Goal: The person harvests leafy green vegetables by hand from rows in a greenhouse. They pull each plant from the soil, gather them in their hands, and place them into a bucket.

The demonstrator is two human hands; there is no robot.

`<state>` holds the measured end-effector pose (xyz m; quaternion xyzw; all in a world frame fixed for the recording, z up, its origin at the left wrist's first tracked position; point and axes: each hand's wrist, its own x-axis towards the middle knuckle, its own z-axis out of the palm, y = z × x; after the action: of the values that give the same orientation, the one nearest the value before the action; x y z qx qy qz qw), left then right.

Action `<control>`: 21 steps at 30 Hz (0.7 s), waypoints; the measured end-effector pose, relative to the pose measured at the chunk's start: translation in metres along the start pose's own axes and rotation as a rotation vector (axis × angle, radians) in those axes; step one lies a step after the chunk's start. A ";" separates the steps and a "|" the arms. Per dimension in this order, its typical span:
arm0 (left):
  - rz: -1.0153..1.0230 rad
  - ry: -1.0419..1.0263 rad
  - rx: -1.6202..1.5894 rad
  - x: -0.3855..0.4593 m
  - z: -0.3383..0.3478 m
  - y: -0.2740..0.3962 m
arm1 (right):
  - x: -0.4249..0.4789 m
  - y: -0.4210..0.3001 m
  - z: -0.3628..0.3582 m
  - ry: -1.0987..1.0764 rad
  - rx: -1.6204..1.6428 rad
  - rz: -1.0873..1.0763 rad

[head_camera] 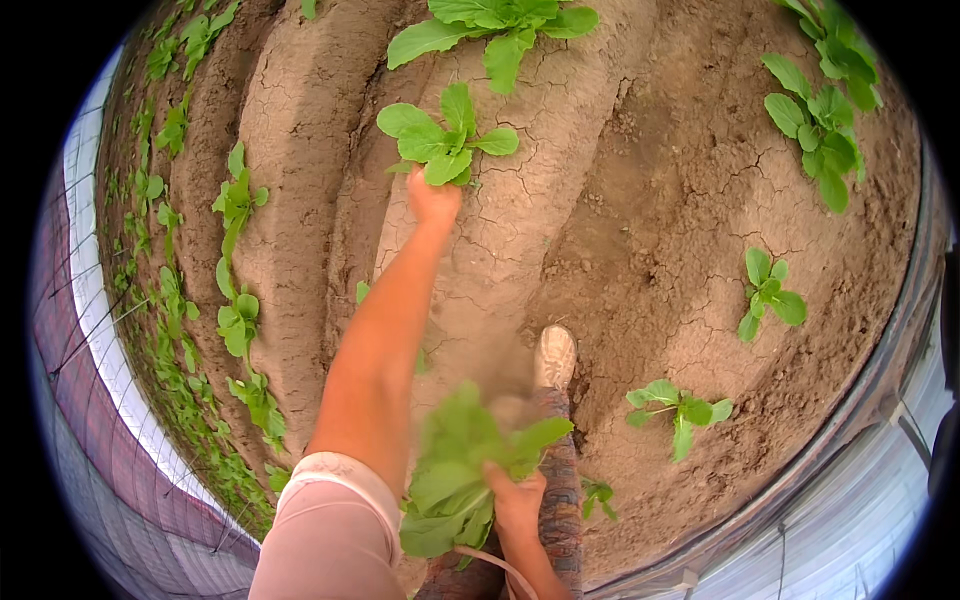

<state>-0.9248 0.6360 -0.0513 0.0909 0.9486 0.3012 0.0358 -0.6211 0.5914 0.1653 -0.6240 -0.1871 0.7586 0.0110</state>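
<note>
My left hand (435,196) reaches out to the base of a young leafy green plant (442,142) that stands in cracked soil. Its leaves cover my fingertips, so their grip on the stem is hidden. Close to my body, my right hand (516,495) holds a bunch of picked leafy greens (454,480), slightly blurred, with the thumb over the leaves. Just beyond the plant at my left hand grows a larger leafy plant (510,34).
Leafy rows (236,322) run along soil ridges at left. More plants (765,292) grow at right. My shoe (556,356) is on the soil by a furrow. White edging (97,277) and netting border the left; plastic sheeting (840,517) lies beyond a rail at lower right.
</note>
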 end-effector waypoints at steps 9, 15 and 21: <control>-0.407 -0.487 -0.487 -0.075 -0.108 0.042 | 0.014 0.003 -0.006 0.109 0.036 -0.015; 0.510 -1.094 -0.301 -0.180 -0.207 0.083 | 0.017 -0.003 -0.003 0.115 0.171 -0.035; 0.515 -1.047 -0.249 -0.182 -0.229 0.106 | 0.019 -0.016 -0.002 0.064 0.296 -0.002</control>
<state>-0.7588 0.5563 0.1987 0.4496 0.7097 0.3240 0.4350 -0.6266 0.6120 0.1515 -0.6391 -0.0735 0.7578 0.1094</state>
